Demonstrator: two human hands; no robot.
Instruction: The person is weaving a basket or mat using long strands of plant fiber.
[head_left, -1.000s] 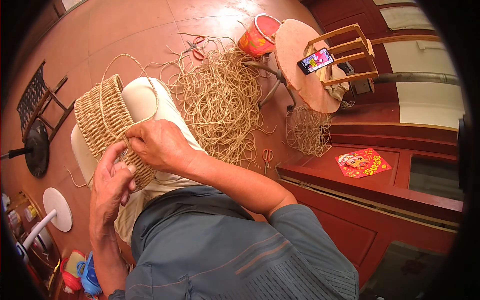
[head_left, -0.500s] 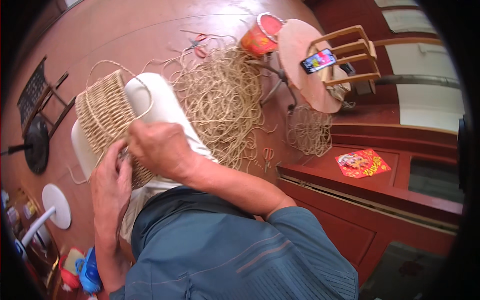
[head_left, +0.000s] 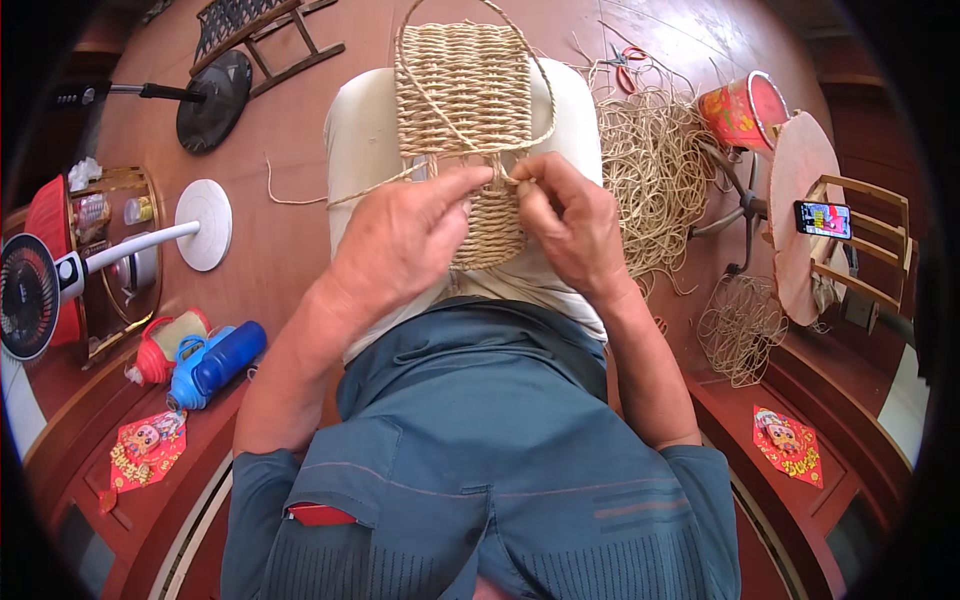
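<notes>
The woven cord basket [head_left: 465, 95] lies across the person's pale-trousered thighs [head_left: 567, 120], with 2 closely woven areas split by a gap where bare strands show. The right hand's [head_left: 575, 225] thumb and index finger are pinched together on a thin strand [head_left: 508, 181] at this gap. The left hand [head_left: 405, 230] points its index finger at the same spot, nearly meeting the right fingertips; whether it grips anything, I cannot tell. Both forearms angle inward from the lower sides, wrists raised over the lap, backs of the hands showing. The larger woven area lies just beyond the fingertips, the smaller between the hands and nearer the body. A loose cord [head_left: 551, 90] loops over the far area. Rightward on the floor spreads a cord heap [head_left: 650, 175], with red-handled scissors [head_left: 628, 72] at its far edge and a red bucket [head_left: 735, 112] beside it.
</notes>
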